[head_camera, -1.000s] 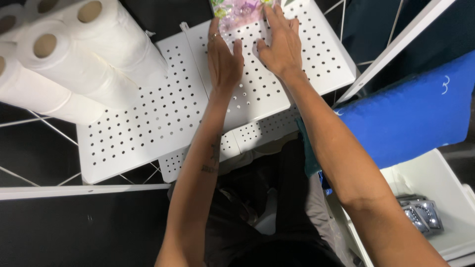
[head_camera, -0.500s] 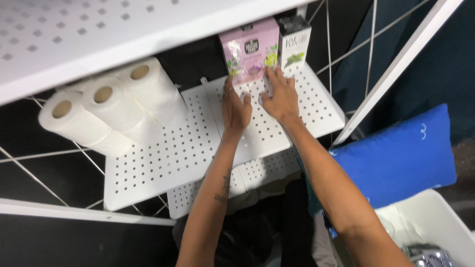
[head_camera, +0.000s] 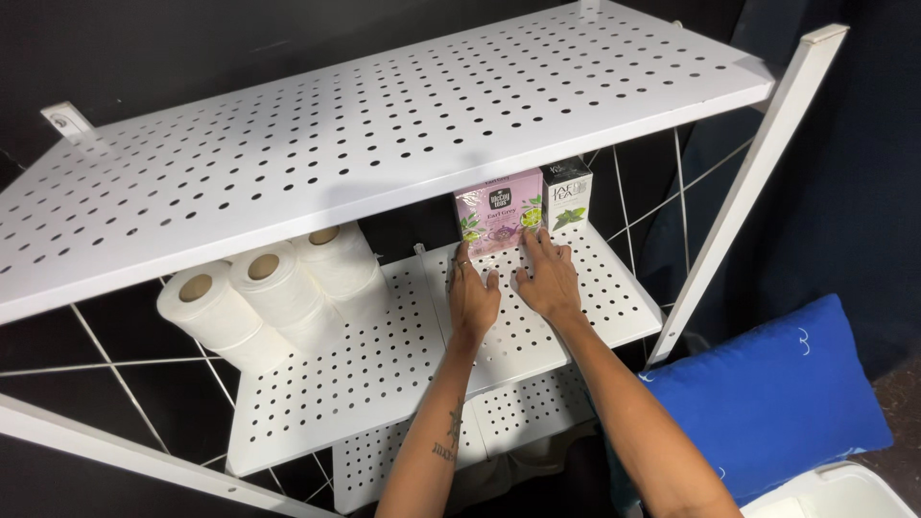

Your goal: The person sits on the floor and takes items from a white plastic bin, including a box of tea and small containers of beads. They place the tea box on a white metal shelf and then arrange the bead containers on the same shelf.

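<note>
— White perforated shelves fill most of what I see, set against a black wall. What's around my hands?

— On the middle shelf [head_camera: 384, 374] three paper rolls [head_camera: 273, 288] lie on their sides at the left, cores facing me, packed against each other. Above them the top shelf [head_camera: 365, 144] juts out and covers the back of the middle one. A white slanted post [head_camera: 739, 192] runs down on the right, thin wire braces cross behind the rack, and a blue cushion [head_camera: 777, 393] lies low at the right, beside the corner of a white bin [head_camera: 844, 499].

— And where is the box?

— The pink box [head_camera: 497, 213] stands upright at the back of the middle shelf, right under the top shelf's front edge. Just beside it on the right, touching or nearly so, stands a black-and-white box [head_camera: 566, 195], also upright.

— What are my hands doing?

— Both lie flat and loose on the middle shelf in front of the pink box, gripping nothing. My left hand [head_camera: 472, 295] has its fingertips at the box's lower left corner. My right hand [head_camera: 549, 278] reaches its fingertips to the lower right corner, about where the two boxes meet. Whether the fingertips press the cardboard or stop just short, I cannot tell.
</note>
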